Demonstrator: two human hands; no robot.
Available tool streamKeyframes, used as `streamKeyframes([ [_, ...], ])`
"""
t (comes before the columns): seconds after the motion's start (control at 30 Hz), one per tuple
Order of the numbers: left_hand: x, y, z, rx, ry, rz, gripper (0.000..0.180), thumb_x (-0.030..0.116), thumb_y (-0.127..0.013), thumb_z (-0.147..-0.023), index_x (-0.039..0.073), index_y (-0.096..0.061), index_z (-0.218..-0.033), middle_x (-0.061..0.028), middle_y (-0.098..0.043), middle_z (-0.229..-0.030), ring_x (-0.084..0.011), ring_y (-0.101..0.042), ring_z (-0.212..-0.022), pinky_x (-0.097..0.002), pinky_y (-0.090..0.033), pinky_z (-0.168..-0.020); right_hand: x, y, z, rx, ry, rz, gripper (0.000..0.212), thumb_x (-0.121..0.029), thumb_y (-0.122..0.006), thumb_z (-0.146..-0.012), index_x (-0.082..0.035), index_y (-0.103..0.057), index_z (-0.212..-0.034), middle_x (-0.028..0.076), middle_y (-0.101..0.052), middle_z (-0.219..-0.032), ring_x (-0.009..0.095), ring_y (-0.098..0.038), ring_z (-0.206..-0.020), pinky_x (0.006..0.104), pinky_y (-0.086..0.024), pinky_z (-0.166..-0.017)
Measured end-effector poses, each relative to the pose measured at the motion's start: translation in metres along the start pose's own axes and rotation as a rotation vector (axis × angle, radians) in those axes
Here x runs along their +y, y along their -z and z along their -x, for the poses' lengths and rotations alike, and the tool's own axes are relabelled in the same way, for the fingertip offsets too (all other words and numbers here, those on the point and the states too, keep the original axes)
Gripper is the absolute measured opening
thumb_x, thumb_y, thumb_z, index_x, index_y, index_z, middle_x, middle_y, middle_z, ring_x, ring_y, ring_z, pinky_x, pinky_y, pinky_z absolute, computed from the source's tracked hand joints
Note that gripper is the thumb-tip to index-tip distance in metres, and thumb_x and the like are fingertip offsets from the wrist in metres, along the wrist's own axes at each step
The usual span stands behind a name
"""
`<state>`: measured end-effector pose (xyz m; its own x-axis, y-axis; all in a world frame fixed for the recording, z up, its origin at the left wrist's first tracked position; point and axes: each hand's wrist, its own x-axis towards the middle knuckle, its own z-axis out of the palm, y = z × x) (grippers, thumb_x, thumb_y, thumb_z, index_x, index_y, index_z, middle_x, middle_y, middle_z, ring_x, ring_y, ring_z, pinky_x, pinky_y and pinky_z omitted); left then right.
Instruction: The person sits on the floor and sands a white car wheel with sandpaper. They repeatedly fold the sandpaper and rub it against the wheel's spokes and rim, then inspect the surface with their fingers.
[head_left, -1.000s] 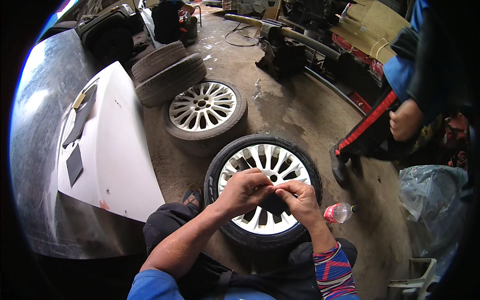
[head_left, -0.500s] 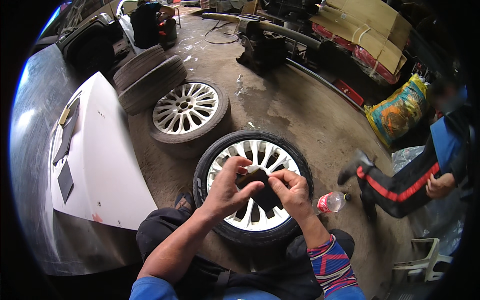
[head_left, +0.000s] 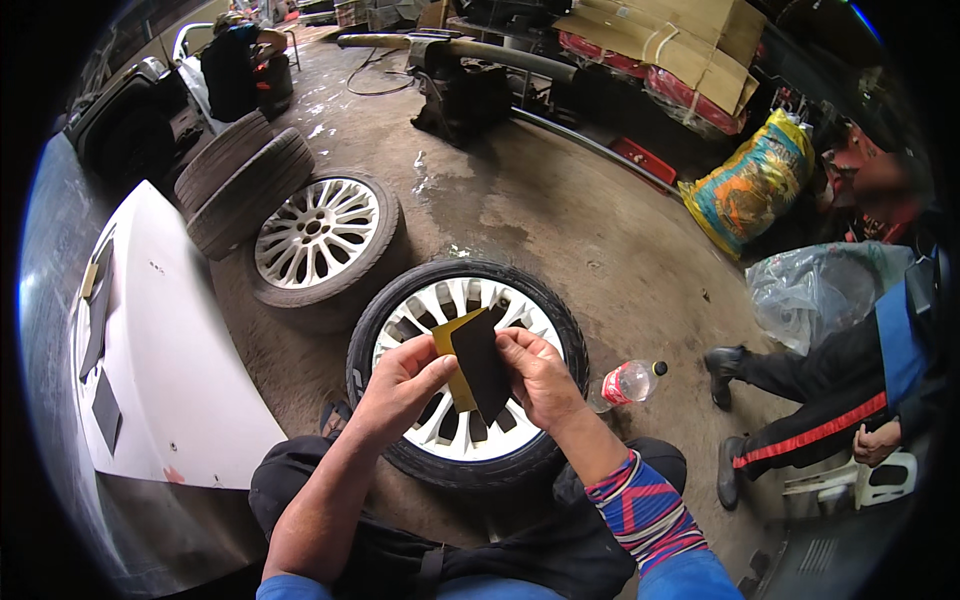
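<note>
A folded sheet of sandpaper (head_left: 482, 368), black on one face and yellow on the other, is held up over a wheel. My left hand (head_left: 402, 388) pinches its yellow flap between thumb and fingers. On the other side, the thumb and fingers of my right hand (head_left: 545, 378) grip the black part by its edge. Beneath both hands lies the wheel (head_left: 555, 318), flat on the floor, with white spokes and a black tyre. The sandpaper and my hands cover part of its spokes and centre.
A red-labelled bottle (head_left: 628, 383) stands right of the wheel. Beyond lie another white-spoked wheel (head_left: 330, 235) and stacked tyres (head_left: 240, 185). At left, a white panel (head_left: 170, 350) carries dark sheets. A person's legs (head_left: 800, 430), a plastic bag (head_left: 815, 285) and a yellow sack (head_left: 750, 185) are at right.
The sandpaper has opened into a fold showing its yellow face. My left hand, spread before, has closed on it. My view has swung right, and the person at right has stepped.
</note>
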<state>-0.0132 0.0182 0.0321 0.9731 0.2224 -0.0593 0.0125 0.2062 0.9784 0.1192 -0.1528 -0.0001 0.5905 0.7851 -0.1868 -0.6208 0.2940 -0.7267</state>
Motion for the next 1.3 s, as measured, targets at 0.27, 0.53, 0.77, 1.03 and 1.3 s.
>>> streamKeyframes([
  [0.27,-0.006,-0.005,-0.003,0.336,-0.104,-0.381,0.018,0.011,-0.061,-0.100,-0.004,-0.067,-0.094,0.0001,-0.063,-0.075,-0.0056,-0.054,-0.068,-0.0254,-0.045,-0.061,0.001,-0.007,0.002,0.156,0.087,0.510,0.047,-0.048,-0.066,-0.100,-0.006,-0.066,-0.122,-0.001,-0.069,-0.106,0.007,-0.061,-0.094,0.0223,-0.045,-0.084],
  [0.53,-0.009,-0.009,-0.001,0.310,-0.165,-0.685,0.016,0.011,-0.064,-0.091,-0.004,-0.067,-0.089,-0.0205,-0.065,-0.070,-0.0251,-0.067,-0.061,-0.0367,-0.051,-0.060,-0.002,-0.008,0.004,-0.059,0.055,0.499,0.091,-0.056,-0.081,-0.084,0.004,-0.047,-0.144,0.011,-0.059,-0.132,0.016,-0.057,-0.122,0.0330,-0.044,-0.108],
  [0.77,-0.006,-0.001,-0.001,0.196,-0.036,-0.540,0.018,0.012,-0.064,-0.098,-0.005,-0.069,-0.103,-0.0050,-0.070,-0.083,-0.0088,-0.060,-0.074,-0.0264,-0.051,-0.067,0.007,-0.007,-0.001,0.129,0.030,0.536,0.029,-0.017,-0.068,-0.099,-0.001,-0.063,-0.123,0.003,-0.069,-0.111,0.009,-0.063,-0.101,0.0253,-0.051,-0.090],
  [1.03,-0.006,0.005,-0.009,0.616,-0.492,-1.152,0.027,0.009,-0.080,-0.078,0.007,-0.061,-0.096,-0.0104,-0.058,-0.096,-0.0310,-0.058,-0.094,-0.0430,-0.046,-0.084,-0.003,-0.015,0.006,0.028,0.029,0.235,0.027,-0.013,-0.066,-0.098,0.002,-0.066,-0.120,0.005,-0.071,-0.107,0.011,-0.066,-0.096,0.0261,-0.052,-0.088],
  [1.3,-0.014,-0.006,-0.008,0.271,-0.371,-0.862,0.032,0.026,-0.072,-0.093,0.002,-0.067,-0.114,-0.0151,-0.068,-0.102,-0.0346,-0.062,-0.101,-0.0454,-0.049,-0.090,-0.003,-0.018,0.005,0.033,0.064,0.238,0.029,-0.013,-0.069,-0.098,0.002,-0.066,-0.123,0.006,-0.071,-0.109,0.011,-0.066,-0.098,0.0252,-0.052,-0.089],
])
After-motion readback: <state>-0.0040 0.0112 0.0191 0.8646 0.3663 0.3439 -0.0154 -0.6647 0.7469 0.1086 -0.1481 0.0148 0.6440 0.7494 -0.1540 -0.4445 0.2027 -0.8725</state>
